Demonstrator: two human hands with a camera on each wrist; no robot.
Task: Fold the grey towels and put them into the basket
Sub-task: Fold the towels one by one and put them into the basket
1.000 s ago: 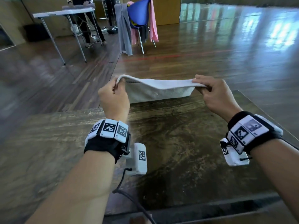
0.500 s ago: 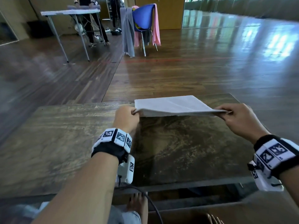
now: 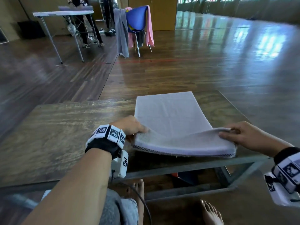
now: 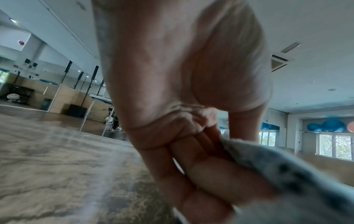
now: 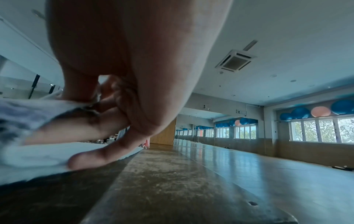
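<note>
A grey towel [image 3: 172, 117] lies folded lengthways on the right half of the wooden table [image 3: 53, 127], its far end flat and its near end lifted off the top. My left hand [image 3: 131, 129] pinches the near left corner, seen close in the left wrist view as towel [image 4: 298, 181] between thumb and fingers [image 4: 216, 178]. My right hand [image 3: 240, 135] pinches the near right corner; in the right wrist view the towel [image 5: 28, 121] sits under the thumb, with a fingertip [image 5: 82, 160] touching the table. No basket is in view.
The table's near edge and metal frame [image 3: 227, 166] are just below the towel, my bare feet under it. Beyond the table, a blue chair [image 3: 136, 21] draped with grey and pink cloths, another table [image 3: 63, 13] with a person behind it, and open wooden floor.
The towel, held up in the air a second ago, has come down onto the table. Both hands drew its near edge back toward me and lower.
</note>
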